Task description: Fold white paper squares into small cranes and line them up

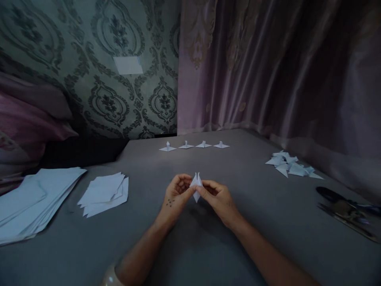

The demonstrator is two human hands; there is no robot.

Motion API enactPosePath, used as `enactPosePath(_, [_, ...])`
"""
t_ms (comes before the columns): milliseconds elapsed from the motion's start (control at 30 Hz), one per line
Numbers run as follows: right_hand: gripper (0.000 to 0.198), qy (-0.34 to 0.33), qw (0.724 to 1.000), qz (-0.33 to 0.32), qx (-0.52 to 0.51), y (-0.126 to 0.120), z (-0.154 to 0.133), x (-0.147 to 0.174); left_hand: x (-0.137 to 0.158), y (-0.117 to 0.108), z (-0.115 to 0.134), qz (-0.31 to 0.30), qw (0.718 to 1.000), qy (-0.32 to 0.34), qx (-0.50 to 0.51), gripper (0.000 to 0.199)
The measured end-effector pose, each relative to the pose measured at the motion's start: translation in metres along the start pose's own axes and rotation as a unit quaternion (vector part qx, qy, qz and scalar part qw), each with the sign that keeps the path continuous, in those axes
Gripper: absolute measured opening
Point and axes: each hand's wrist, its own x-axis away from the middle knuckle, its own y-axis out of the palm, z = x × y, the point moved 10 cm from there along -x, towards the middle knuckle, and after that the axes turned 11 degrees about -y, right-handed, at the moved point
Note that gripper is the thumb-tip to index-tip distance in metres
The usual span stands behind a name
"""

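Note:
Between my hands is a small folded white paper figure [197, 183], held above the grey surface. Its shape is a narrow diamond with two thin points sticking up at the top and one point at the bottom. My left hand [179, 191] pinches its left side, thumb in front and fingers curled behind. On the other side my right hand [216, 195] grips it the same way, and both thumb tips meet near the middle of the paper. The fingertips behind the figure are partly hidden.
Several folded paper pieces stand in a row, one here [168, 147], at the back. More lie heaped [290, 165] at right, near scissors [342, 206]. At left are small paper squares [104, 193] and a stack of larger sheets [38, 202]. Patterned wall and curtain rise behind.

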Motion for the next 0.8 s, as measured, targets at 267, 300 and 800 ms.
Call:
enactPosePath(267, [0.024,0.023,0.998,0.051,-0.016,-0.014,0.016,-0.003,0.001,0.007,-0.02,-0.042,0.994,-0.096,0.006,0.022])
enactPosePath(300, [0.026,0.04,0.997,0.056,-0.037,-0.014,0.02,-0.002,0.001,0.005,-0.024,-0.039,0.993,-0.113,0.018,0.022])
enactPosePath(800, [0.023,0.211,0.972,0.016,-0.103,0.0,0.055,0.014,-0.003,-0.012,-0.051,0.008,0.977,-0.21,0.019,0.021])
